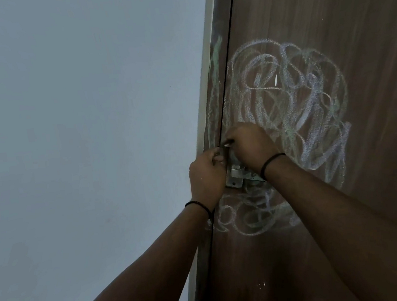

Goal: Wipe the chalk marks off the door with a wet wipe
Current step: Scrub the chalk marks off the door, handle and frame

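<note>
Both your hands curl round the silver metal latch (238, 174) on the dark brown wooden door (326, 26), left hand (206, 176) below, right hand (248, 145) above, with looping pale chalk scribbles (293, 106) right of it.

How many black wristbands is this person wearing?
2. One black band circles the right wrist, in front of the scribbled door. The other black band circles the left wrist, lower down, by the door's edge.
</note>
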Available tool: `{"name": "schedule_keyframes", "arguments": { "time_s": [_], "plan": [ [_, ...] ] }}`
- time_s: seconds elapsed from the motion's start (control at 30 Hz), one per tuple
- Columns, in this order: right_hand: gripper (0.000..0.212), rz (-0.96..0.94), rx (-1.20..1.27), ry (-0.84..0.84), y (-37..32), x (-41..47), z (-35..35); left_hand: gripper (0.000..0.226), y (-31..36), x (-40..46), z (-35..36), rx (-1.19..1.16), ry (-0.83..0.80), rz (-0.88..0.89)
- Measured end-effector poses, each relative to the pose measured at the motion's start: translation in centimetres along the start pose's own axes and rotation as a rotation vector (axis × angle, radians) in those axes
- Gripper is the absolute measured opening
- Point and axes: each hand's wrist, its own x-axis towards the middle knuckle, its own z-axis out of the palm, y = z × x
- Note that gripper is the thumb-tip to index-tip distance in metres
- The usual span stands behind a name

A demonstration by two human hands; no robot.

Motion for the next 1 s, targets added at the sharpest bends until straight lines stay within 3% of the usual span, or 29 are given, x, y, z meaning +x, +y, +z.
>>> {"name": "schedule_keyframes", "arguments": {
  "time_s": [0.17, 0.3, 0.37, 0.53, 0.67, 0.83, 1.0],
  "plan": [
    [0.034, 0.255, 0.063, 0.171, 2.0, -1.1, 0.1, 0.029, 0.0, -0.1, -0.4, 0.014, 0.002, 0.001],
    [0.028, 0.001, -0.011, 0.062, 0.3, -0.8, 0.6, 0.027, 0.5, -0.3, -0.1, 0.034, 0.011, 0.046],
    [0.031, -0.037, 0.015, 0.04, 0.3, -0.3, 0.5, 0.027, 0.6, -0.5, -0.3, 0.034, 0.007, 0.057],
    [0.037, 0.233, 0.095, 0.159, 1.4, -1.2, 1.0, 0.033, 0.1, -0.3, -0.6, 0.061, -0.006, 0.007],
    [0.026, -0.018, -0.066, 0.056, 0.8, -1.1, 0.8, 0.024, 0.6, -0.7, -0.4, 0.069, 0.036, 0.077],
    [0.016, -0.332, -0.212, -0.249, 0.6, 0.0, 0.0, 0.024, 0.1, -0.6, -0.7, 0.072, 0.122, 0.093],
    [0.03, -0.312, -0.154, -0.141, 1.2, 1.0, -0.6, 0.046, 0.1, -1.4, -0.8, 0.045, 0.157, 0.065]
  ]
}}
